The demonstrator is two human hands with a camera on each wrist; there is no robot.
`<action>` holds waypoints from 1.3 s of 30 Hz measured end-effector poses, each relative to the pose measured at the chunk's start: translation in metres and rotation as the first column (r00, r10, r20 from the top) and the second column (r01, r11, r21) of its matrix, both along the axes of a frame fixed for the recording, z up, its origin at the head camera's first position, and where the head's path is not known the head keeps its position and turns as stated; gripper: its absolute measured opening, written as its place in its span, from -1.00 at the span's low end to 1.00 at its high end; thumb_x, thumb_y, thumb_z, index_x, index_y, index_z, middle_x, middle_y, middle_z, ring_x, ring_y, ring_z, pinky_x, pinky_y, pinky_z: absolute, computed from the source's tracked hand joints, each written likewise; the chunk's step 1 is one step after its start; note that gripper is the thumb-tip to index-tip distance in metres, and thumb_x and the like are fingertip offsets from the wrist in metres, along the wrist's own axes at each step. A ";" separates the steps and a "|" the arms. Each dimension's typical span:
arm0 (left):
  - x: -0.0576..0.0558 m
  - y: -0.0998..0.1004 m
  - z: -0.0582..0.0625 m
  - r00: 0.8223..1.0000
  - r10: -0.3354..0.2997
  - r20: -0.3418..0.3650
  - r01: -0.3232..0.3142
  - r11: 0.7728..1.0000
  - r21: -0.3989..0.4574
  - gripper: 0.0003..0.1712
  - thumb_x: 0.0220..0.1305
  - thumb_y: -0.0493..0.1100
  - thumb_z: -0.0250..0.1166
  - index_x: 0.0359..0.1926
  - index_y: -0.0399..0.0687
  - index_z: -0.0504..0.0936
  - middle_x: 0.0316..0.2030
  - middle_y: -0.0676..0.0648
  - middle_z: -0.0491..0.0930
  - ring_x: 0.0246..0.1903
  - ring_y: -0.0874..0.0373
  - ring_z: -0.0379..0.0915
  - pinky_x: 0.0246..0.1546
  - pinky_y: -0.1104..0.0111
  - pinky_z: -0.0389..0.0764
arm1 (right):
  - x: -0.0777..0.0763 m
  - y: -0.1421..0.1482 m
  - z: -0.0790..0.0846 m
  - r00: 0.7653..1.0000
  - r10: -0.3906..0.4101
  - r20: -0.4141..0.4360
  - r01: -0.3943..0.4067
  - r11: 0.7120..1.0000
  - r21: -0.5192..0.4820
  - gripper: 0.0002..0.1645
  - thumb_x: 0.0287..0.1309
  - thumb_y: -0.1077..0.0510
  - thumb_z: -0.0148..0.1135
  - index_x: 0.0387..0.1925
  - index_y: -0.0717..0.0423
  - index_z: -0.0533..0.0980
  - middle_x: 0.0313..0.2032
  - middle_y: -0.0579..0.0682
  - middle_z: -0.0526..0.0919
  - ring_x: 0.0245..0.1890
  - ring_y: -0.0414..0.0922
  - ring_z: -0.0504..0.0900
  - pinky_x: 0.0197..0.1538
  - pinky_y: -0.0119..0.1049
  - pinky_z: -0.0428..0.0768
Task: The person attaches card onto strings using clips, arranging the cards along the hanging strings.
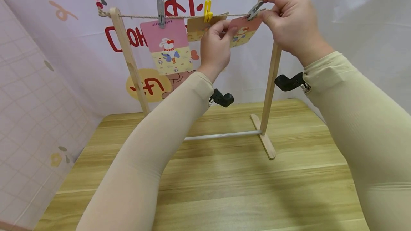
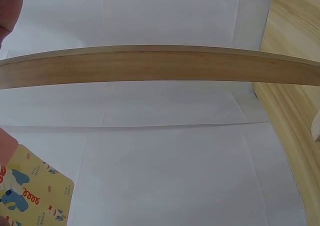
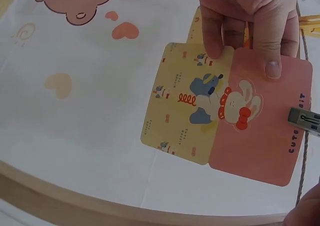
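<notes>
My left hand (image 1: 216, 47) pinches the left edge of a pink and yellow card (image 3: 220, 113) with a rabbit on it. With thumb and fingers my right hand (image 1: 293, 22) grips a grey clothespin (image 1: 255, 11) at the right part of the twine (image 1: 135, 16). In the right wrist view the pin's tip lies over the card's pink top edge, beside the twine. A similar card (image 1: 167, 47) hangs at the left under another grey clothespin (image 1: 161, 11). Behind my left hand, a yellow clothespin (image 1: 208, 11) holds a brown-topped card (image 1: 196, 27), partly hidden.
The twine runs between two wooden posts (image 1: 271, 85) of a stand on the wood-grain table (image 1: 224, 188). A white rod (image 1: 221, 136) joins the posts low down, and a wooden foot (image 1: 263, 137) supports the right one. A printed white cloth (image 1: 244, 77) hangs behind.
</notes>
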State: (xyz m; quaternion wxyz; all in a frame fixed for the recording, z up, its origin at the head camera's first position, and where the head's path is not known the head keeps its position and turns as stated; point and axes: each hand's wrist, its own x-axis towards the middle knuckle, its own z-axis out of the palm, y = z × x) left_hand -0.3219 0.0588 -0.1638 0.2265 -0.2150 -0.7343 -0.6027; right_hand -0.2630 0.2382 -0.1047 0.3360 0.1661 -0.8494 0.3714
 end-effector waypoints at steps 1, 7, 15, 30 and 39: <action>0.000 0.000 0.000 1.000 0.000 0.001 0.000 1.000 0.001 -0.76 0.45 -0.01 0.34 0.01 0.04 0.76 -0.05 0.05 0.74 -0.16 0.25 0.51 -0.13 0.50 0.48 | -0.001 0.000 -0.001 1.000 -0.005 -0.006 0.005 1.000 0.009 -0.84 0.47 0.16 0.26 -0.11 -0.17 0.71 -0.74 -0.31 0.34 -0.73 -0.31 0.19 -0.58 -0.44 0.14; 0.001 0.000 -0.001 1.000 -0.003 0.013 0.003 1.000 0.008 -0.76 0.45 -0.01 0.34 0.02 0.04 0.76 -0.03 0.05 0.74 -0.14 0.25 0.52 -0.11 0.50 0.49 | -0.003 0.001 -0.004 1.000 0.002 -0.015 -0.002 1.000 0.018 -0.83 0.47 0.14 0.26 -0.03 -0.11 0.71 -0.75 -0.29 0.32 -0.73 -0.30 0.18 -0.57 -0.42 0.14; 0.001 0.000 0.001 1.000 -0.011 0.029 0.010 0.999 0.030 -0.75 0.44 -0.01 0.35 0.01 0.02 0.76 -0.02 0.05 0.74 -0.13 0.25 0.52 -0.10 0.51 0.50 | -0.004 0.002 -0.004 1.000 -0.011 -0.028 0.013 0.998 0.069 -0.79 0.48 0.12 0.26 0.05 -0.05 0.70 -0.74 -0.30 0.35 -0.72 -0.31 0.22 -0.56 -0.43 0.20; 0.004 -0.002 -0.004 0.998 -0.029 0.049 0.029 0.999 0.014 -0.72 0.46 -0.01 0.31 0.09 0.04 0.72 0.01 0.06 0.72 -0.08 0.25 0.50 -0.05 0.49 0.51 | -0.001 -0.001 -0.003 0.999 -0.048 0.024 0.045 0.992 0.119 -0.51 0.56 0.03 0.13 0.43 -0.20 0.51 -0.63 -0.27 0.38 -0.69 -0.28 0.23 -0.56 -0.43 0.23; 0.008 -0.004 -0.009 0.997 -0.055 0.057 0.054 0.998 0.008 -0.66 0.49 -0.06 0.30 0.20 0.03 0.68 0.10 0.06 0.70 -0.01 0.23 0.59 0.08 0.51 0.58 | -0.002 -0.001 -0.008 0.999 -0.035 0.028 0.032 0.995 0.097 -0.43 0.55 0.02 0.17 0.50 -0.21 0.42 -0.61 -0.28 0.41 -0.64 -0.27 0.23 -0.53 -0.43 0.22</action>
